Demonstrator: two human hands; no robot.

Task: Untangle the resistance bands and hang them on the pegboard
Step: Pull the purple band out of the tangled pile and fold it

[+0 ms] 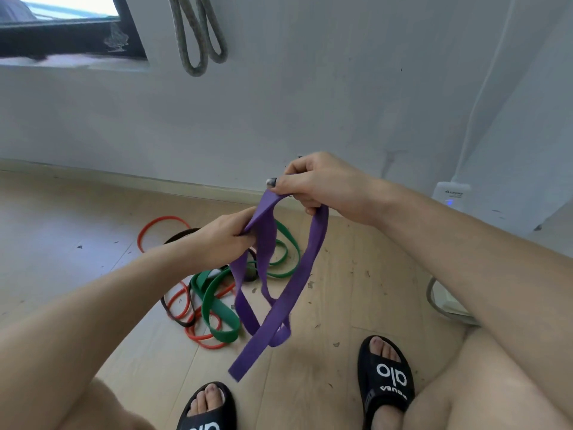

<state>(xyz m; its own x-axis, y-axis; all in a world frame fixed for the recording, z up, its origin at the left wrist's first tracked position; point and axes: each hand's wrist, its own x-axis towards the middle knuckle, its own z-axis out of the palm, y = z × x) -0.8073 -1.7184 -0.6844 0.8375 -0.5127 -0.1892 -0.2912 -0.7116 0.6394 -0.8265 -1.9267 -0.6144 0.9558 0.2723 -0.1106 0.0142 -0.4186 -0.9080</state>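
A wide purple band (297,280) hangs twisted in loops above the floor. My right hand (313,181) grips its top, thumb and fingers curled round the strap. My left hand (226,235) pinches another strand of it lower and to the left. Below on the wooden floor lies a tangle: a green band (217,302), a thin red band (161,221) and a thin black band (179,237) woven through each other. No pegboard is in view.
Grey rope loops (201,35) hang on the white wall at the top. A window (62,26) is at the upper left. A white plug-in device (451,195) with cable sits at the right wall. My two black sandals (387,377) stand near the bottom. Debris flecks dot the floor.
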